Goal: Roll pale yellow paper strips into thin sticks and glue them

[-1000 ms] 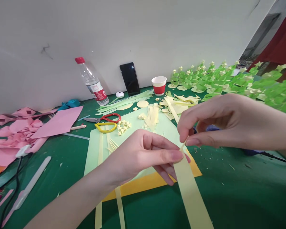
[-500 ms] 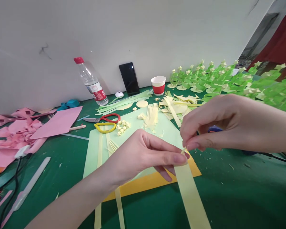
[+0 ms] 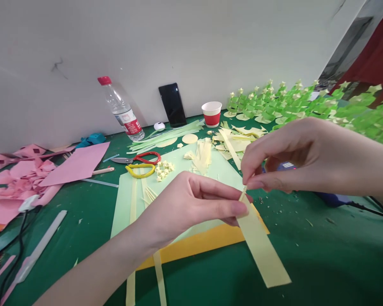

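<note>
Head view, watched by me from a distance: a pale yellow paper strip point(image 3: 264, 255) runs from the pinching fingertips, its long axis slanting down to the lower right, its square-cut end toward the wearer. I cannot tell whether that end touches the table. The strip looks flat, smooth and matte; a narrow sliver point(image 3: 243, 194) of similar paper sticks up at its top, between the hands. I see the left hand point(image 3: 193, 204) pinching the strip, thumb on top, other fingers tucked behind, forearm entering from lower left. The right hand point(image 3: 322, 157) arches in from the right, knuckles high, thumb and forefinger pinching the sliver's tip. Under the left fingers lies a mint-green sheet point(image 3: 223, 168) over an orange one point(image 3: 191, 247); beyond them are small folded stars point(image 3: 165, 170) and red-and-yellow-handled scissors point(image 3: 153, 158).
</note>
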`<state>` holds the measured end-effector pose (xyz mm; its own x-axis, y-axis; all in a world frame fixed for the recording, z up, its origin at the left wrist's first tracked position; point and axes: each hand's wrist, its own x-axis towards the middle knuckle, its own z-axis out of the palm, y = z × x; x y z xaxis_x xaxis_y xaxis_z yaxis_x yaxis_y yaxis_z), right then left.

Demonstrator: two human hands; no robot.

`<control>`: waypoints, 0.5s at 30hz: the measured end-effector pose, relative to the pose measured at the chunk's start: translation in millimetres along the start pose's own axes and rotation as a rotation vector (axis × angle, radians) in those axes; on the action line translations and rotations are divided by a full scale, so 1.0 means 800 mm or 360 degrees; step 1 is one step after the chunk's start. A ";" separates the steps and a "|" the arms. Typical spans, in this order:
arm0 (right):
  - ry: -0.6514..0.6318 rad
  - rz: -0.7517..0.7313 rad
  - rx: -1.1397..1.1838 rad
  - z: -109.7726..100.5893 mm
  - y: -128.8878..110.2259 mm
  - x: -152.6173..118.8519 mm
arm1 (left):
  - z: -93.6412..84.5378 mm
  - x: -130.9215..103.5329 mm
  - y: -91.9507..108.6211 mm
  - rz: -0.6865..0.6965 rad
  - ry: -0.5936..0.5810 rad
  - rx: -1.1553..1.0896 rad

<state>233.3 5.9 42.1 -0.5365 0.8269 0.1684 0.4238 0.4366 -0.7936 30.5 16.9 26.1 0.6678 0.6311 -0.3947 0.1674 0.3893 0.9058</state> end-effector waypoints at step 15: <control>-0.0184 -0.0034 0.0269 -0.004 0.005 0.000 | 0.002 -0.001 0.001 -0.0045 -0.0189 -0.0063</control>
<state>237.4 8.8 40.4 -0.6284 0.7677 0.1255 0.2883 0.3798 -0.8790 30.7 15.5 27.2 0.7449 0.5363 -0.3969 0.1602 0.4337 0.8867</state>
